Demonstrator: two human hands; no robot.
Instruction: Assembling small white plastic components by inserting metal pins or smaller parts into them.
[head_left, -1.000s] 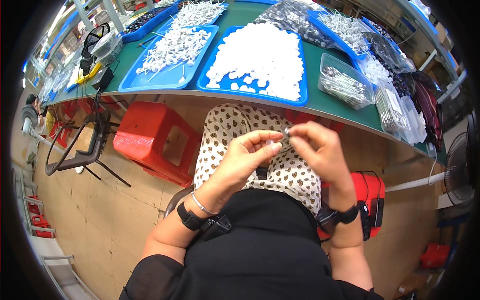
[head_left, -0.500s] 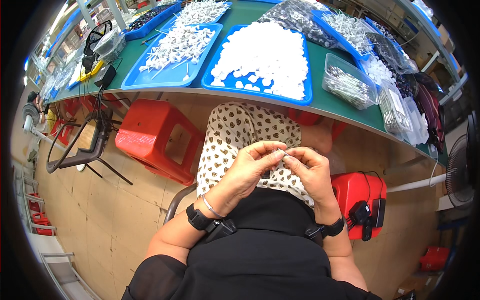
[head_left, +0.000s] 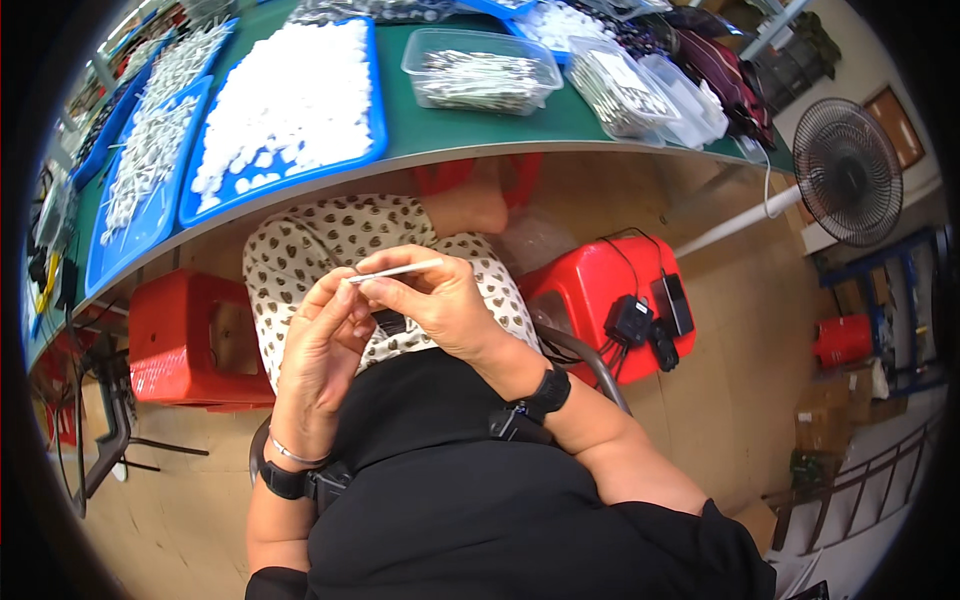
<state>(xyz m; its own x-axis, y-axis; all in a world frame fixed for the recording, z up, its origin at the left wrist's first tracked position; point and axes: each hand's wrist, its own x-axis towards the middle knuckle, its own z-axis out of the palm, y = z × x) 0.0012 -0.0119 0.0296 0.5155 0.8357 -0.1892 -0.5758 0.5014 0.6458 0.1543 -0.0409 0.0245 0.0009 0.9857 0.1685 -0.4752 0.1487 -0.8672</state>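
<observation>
Above my lap, my right hand point(head_left: 440, 305) pinches a thin white stick point(head_left: 408, 268) between thumb and fingers. The stick points to the right and slopes slightly up. My left hand point(head_left: 325, 335) is closed at the stick's left end, thumb and forefinger pressed together there. Whatever sits at that end is mostly covered by the fingertips. On the table ahead, a clear plastic box point(head_left: 430, 97) holds many thin pale sticks point(head_left: 485, 78). A blue tray point(head_left: 376, 90) to its left carries a heap of small white pieces point(head_left: 300, 95).
More white stemmed parts point(head_left: 150, 150) fill another blue tray point(head_left: 120, 250) at the left. A second clear container point(head_left: 620, 95) stands right of the box. Red stools point(head_left: 180, 335) flank my legs; the right stool point(head_left: 560, 285) bears black devices with cables point(head_left: 630, 322). A fan point(head_left: 850, 170) stands at far right.
My view has swung to the right, so the table and stools appear further left. The thin white stick now shows plainly in my right hand; earlier the fingers mostly hid what they held.
</observation>
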